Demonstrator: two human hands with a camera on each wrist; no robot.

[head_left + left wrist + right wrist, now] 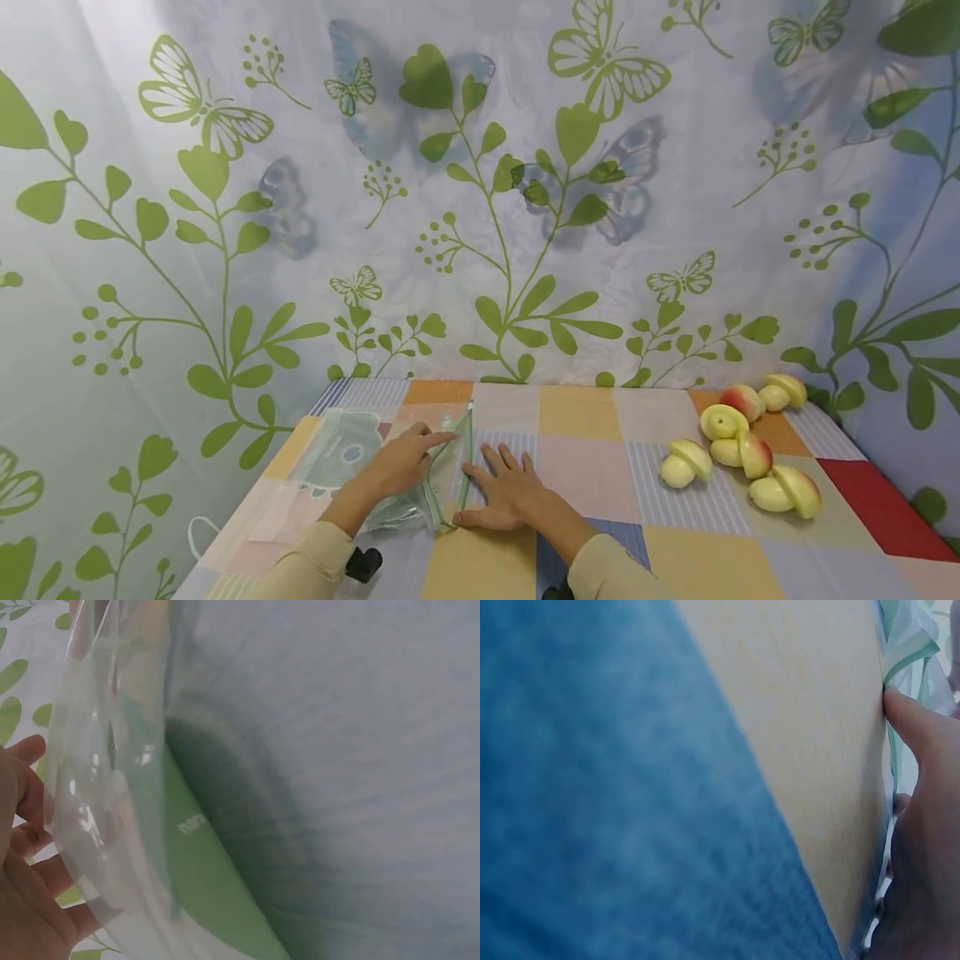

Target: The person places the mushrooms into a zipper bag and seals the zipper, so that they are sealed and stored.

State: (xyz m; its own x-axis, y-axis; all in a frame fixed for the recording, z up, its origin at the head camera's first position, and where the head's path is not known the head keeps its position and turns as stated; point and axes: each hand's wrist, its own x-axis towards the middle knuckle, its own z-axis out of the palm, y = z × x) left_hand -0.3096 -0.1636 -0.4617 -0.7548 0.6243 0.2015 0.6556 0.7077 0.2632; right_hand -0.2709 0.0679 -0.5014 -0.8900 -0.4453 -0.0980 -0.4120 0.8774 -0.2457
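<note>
A clear zip bag (405, 511) with a green-edged mouth and a pale green print lies on the patchwork cloth, its mouth parted. My left hand (401, 461) is over the bag, index finger stretched towards the mouth. In the left wrist view, the left hand's loosely bent fingers (30, 799) touch the clear plastic, and one digit shows through it. With its fingers spread, my right hand (506, 492) presses on the cloth along the bag's right edge. The right wrist view shows the right thumb (911, 720) against the green strip.
Several yellow-and-red mushroom-like toy pieces (738, 442) lie in a group at the right of the cloth-covered table (585, 479). A leaf-and-butterfly curtain (480, 208) hangs behind. A white cable loop (201, 533) shows at the left edge.
</note>
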